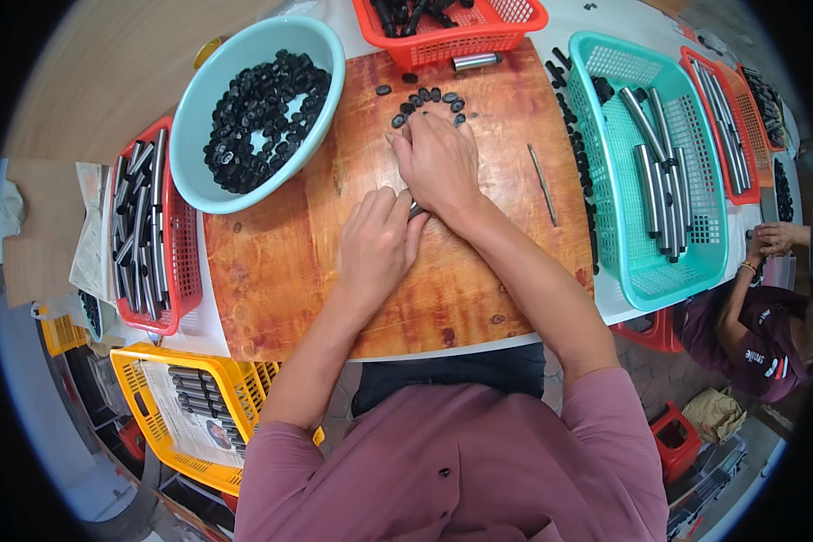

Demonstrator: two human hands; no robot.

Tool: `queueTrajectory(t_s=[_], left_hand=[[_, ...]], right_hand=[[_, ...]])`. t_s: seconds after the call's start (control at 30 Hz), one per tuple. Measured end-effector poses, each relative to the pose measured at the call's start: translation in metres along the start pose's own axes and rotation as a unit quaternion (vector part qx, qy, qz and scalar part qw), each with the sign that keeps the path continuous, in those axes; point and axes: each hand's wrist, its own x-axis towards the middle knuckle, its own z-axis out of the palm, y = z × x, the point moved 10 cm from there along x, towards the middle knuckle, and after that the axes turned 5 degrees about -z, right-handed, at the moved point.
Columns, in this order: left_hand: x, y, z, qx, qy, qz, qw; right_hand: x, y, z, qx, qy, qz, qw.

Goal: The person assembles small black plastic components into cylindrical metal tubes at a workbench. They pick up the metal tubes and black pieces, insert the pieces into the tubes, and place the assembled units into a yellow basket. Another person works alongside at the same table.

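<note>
Assembly at a wooden board (280, 262) on the tabletop. The left hand (377, 246) lies curled over a dark tube (415, 211), only its end showing between the two hands; the grip appears closed on it. The right hand (438, 163) rests flat just beyond, fingertips at a small arc of black caps (429, 99); whether it pinches one cannot be told. A bowl (321, 45) of more caps stands to the left, a teal basket (696, 262) with finished tubes to the right, a thin rod (542, 183) between. Judged step: fitting a cap to the tube end. The next move likely calls for aligning cap with bore and pressing squarely.
</note>
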Motion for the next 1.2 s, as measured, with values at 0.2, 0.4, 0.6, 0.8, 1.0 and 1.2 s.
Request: queueTrajectory(t_s=[0.2,0.4,0.6,0.8,1.0,1.2], left_hand=[[0.003,-0.002,-0.013,0.014,-0.009,-0.006,1.0],[0.011,-0.029,-0.016,0.082,-0.015,-0.058,0.995],[-0.012,-0.065,0.021,-0.605,-0.062,-0.36,0.708],[-0.018,-0.039,0.043,-0.74,-0.079,-0.371,0.556],[-0.013,-0.034,0.047,-0.708,-0.097,-0.348,0.607],[-0.013,-0.032,0.047,-0.698,-0.099,-0.333,0.626]], right_hand=[[0.008,0.005,0.005,0.088,-0.031,0.056,0.994],[-0.028,0.052,-0.024,0.356,0.047,0.159,0.92],[-0.043,0.053,-0.026,0.402,0.029,0.188,0.896],[-0.041,0.043,-0.031,0.352,0.01,0.165,0.921],[-0.04,0.043,-0.027,0.362,0.002,0.167,0.917],[-0.039,0.044,-0.028,0.334,-0.007,0.155,0.93]])
